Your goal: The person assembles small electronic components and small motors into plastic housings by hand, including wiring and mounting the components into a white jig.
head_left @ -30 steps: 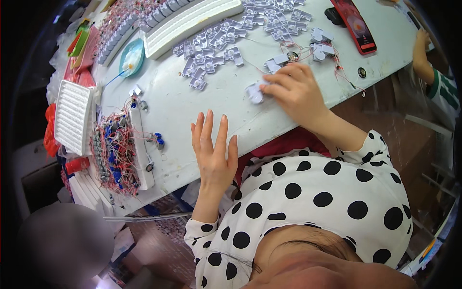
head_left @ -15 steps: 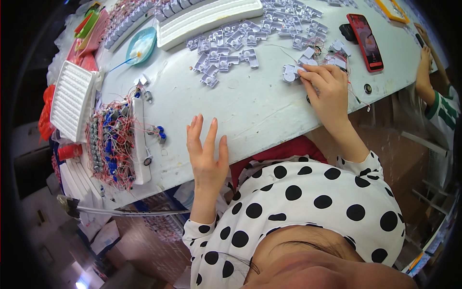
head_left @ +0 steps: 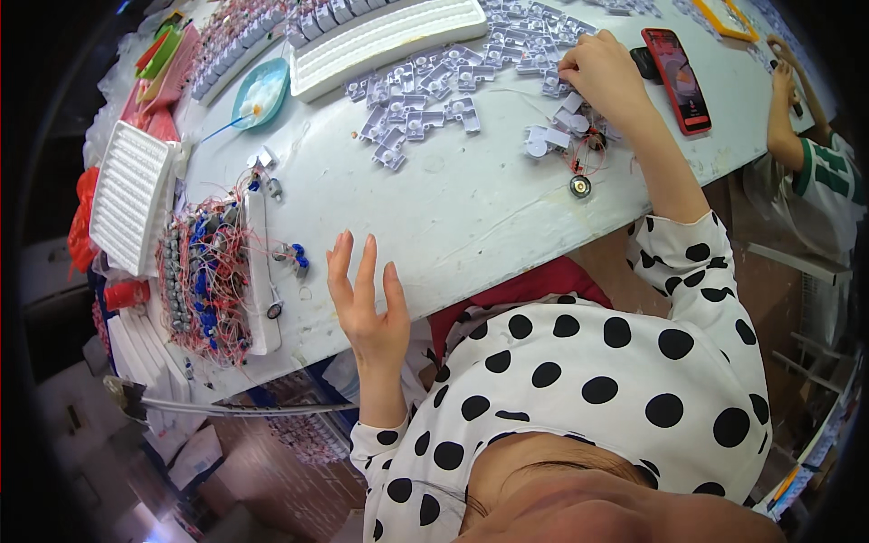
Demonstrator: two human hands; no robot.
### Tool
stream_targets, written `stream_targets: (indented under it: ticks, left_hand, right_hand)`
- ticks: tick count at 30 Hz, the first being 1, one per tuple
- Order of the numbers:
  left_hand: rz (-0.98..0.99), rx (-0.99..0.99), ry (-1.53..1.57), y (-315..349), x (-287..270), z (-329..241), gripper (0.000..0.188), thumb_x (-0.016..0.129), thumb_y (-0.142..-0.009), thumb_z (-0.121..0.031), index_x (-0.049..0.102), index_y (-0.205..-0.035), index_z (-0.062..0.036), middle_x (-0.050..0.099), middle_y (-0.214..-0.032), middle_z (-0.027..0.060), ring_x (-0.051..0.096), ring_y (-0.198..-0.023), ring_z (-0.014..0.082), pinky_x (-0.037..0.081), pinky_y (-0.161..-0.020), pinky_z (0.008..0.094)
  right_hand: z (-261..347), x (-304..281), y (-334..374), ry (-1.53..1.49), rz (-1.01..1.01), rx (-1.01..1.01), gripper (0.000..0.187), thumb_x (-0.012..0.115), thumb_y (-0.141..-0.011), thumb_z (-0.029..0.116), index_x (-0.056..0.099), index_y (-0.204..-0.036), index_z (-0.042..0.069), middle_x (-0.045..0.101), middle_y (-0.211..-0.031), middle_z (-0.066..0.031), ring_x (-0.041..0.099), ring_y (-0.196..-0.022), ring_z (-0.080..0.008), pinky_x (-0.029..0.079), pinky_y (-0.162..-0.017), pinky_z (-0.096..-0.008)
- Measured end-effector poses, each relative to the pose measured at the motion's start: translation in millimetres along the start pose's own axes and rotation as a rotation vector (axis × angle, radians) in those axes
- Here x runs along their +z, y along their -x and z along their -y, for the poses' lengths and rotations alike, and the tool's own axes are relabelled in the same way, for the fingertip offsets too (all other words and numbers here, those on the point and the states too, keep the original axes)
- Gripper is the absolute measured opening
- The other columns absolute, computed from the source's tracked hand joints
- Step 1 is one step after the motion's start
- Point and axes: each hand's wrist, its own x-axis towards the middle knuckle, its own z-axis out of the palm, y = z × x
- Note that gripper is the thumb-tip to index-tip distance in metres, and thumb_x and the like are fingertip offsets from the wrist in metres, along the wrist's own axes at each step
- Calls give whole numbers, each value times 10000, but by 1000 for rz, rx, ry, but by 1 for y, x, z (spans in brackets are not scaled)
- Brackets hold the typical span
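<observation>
Right hand [head_left: 605, 72]: grip curled down onto grey plastic parts [head_left: 434, 95] scattered at far side of white bench [head_left: 471, 208]; whether anything pinched cannot be told. Left hand [head_left: 369, 303]: grip spread flat, empty, resting at near bench edge. Red phone [head_left: 675, 78] just right of right hand. Red-wired components [head_left: 201, 271] heaped left of left hand, beside white tray [head_left: 131, 195].
</observation>
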Motion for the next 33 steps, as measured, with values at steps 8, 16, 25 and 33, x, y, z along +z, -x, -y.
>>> stream_targets:
  ticks: [8,16,25,33]
  left_hand:
    - [-29,-31,22,4,-5,7,398,659,-908,23,661,-1302,-24,552,-1417,213,538,-1320,363,396,-1132,498]
    - [-37,-77,55,15,-7,11,404,661,-910,26,668,-1306,-52,551,-1427,190,516,-1341,367,405,-1122,480]
    - [-41,-108,33,25,-14,13,403,652,-912,34,665,-1307,-47,553,-1422,195,521,-1336,366,406,-1121,482]
    - [8,85,95,-29,0,-22,402,662,-894,49,671,-1287,-35,577,-1379,182,574,-1274,346,404,-1137,505]
  right_hand:
    - [8,-7,-4,55,-93,17,110,753,-831,215,804,-879,130,688,-934,-42,588,-977,-266,478,-874,-397]
    - [70,-36,-5,-95,-452,-255,137,674,-851,139,733,-889,21,689,-897,-184,674,-853,-373,534,-763,-454]
    - [80,19,-14,-649,54,106,170,739,-880,277,808,-987,165,733,-913,-33,609,-903,-207,502,-809,-344]
    - [75,15,-13,-300,-176,-326,125,737,-883,244,791,-950,155,735,-908,20,605,-967,-189,411,-968,-374]
